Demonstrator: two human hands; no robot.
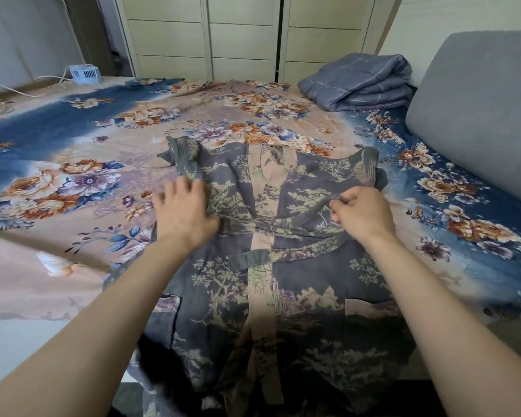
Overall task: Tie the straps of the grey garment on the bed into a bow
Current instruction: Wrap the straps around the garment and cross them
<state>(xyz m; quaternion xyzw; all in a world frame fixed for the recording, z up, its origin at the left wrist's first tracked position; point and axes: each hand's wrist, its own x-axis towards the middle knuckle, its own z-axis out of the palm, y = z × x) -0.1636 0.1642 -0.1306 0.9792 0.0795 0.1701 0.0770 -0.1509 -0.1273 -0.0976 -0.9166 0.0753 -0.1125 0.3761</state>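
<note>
Now the right hand [363,216] pinches a strap [316,203], the left hand [184,212] presses flat on the garment [232,296]; free both ends, then cross.

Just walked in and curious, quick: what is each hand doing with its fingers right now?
Left hand: open, fingers fairly straight, pressing on the grey garment.
Right hand: fingers curled, pinching a strap.
</note>
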